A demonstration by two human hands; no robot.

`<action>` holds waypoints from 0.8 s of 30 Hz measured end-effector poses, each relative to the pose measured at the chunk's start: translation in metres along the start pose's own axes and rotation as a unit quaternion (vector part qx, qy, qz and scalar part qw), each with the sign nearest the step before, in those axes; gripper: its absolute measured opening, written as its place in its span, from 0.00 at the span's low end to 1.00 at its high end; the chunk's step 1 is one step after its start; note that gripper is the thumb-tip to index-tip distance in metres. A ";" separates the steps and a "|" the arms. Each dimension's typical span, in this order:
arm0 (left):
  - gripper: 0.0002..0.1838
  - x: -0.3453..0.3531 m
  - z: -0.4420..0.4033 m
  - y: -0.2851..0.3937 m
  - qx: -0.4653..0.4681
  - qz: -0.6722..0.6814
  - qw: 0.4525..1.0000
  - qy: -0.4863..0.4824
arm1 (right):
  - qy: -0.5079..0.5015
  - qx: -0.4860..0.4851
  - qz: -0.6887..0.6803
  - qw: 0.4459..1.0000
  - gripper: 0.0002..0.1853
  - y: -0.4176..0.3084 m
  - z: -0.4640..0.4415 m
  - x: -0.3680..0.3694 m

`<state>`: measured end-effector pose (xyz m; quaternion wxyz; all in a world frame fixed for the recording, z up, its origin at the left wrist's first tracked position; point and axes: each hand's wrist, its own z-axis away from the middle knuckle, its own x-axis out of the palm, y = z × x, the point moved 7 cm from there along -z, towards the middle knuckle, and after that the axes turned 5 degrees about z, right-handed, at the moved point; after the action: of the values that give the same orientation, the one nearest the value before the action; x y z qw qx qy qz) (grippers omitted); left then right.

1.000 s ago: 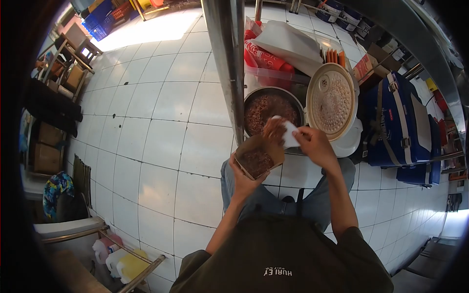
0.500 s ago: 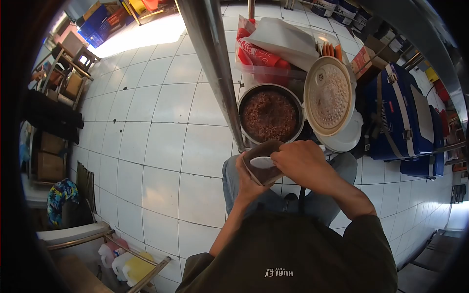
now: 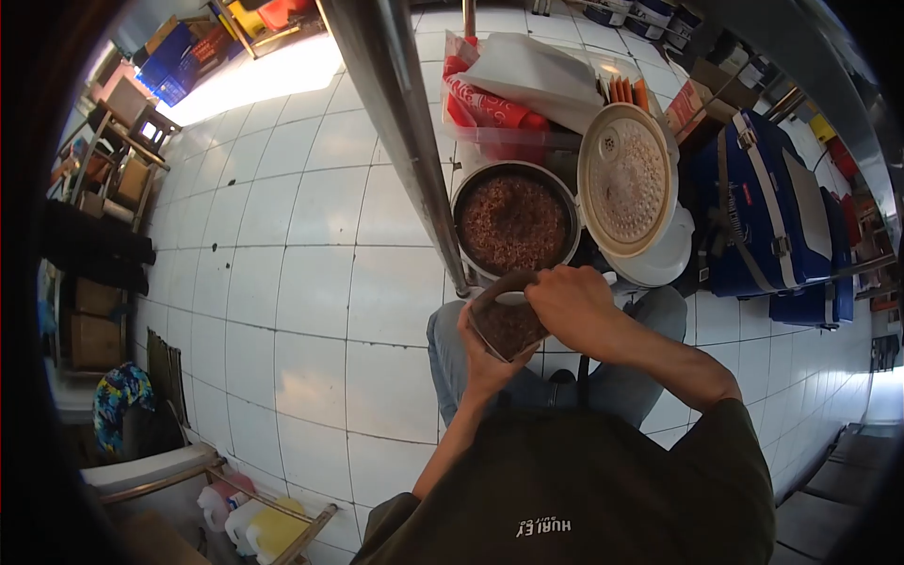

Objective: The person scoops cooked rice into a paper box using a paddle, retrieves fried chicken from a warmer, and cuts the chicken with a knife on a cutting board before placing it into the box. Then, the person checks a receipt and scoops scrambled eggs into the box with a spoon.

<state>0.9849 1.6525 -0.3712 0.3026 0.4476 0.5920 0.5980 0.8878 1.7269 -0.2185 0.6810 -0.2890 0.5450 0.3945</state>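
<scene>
My left hand (image 3: pixel 488 365) is wrapped round the lower left side of a small brown box (image 3: pixel 492 341) with reddish-brown rice (image 3: pixel 513 325) inside. Over the box's right edge, my right hand (image 3: pixel 574 306) is closed on a white scoop (image 3: pixel 513 298), of which only a part shows inside the box. Just beyond the box sits a round cooker pot (image 3: pixel 456 202) holding more of the reddish-brown rice (image 3: pixel 513 221). Its open lid (image 3: pixel 621 179), wet with drops on the inside, stands to the right of the pot.
A metal pole (image 3: pixel 400 122) slants down left of the pot. Behind the pot is a plastic bin (image 3: pixel 461 139) with red and white packaging. Blue bags (image 3: pixel 767 207) stand at the right. Plastic jugs (image 3: pixel 273 532) sit at the lower left on the tiled floor (image 3: pixel 301 311).
From above the pot's near edge, the scoop has moved down into the box with my right hand. The rice formerly on it is no longer seen there. The view has shifted slightly.
</scene>
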 end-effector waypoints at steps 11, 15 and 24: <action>0.64 0.009 0.006 0.007 0.025 -0.010 0.999 -0.025 | 0.068 -0.046 0.006 0.997 0.06 -0.020 0.008 -0.024; 0.64 0.012 0.003 -0.003 0.021 -0.006 0.999 -0.041 | 0.072 -0.055 0.040 0.995 0.06 -0.009 0.001 -0.007; 0.63 0.014 0.014 -0.015 0.003 0.043 0.999 -0.005 | 0.041 -0.021 0.028 0.999 0.07 0.000 0.018 -0.022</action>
<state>0.9886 1.6729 -0.3847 0.2780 0.4766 0.5727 0.6063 0.8953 1.7367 -0.1924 0.6405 -0.3040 0.5717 0.4128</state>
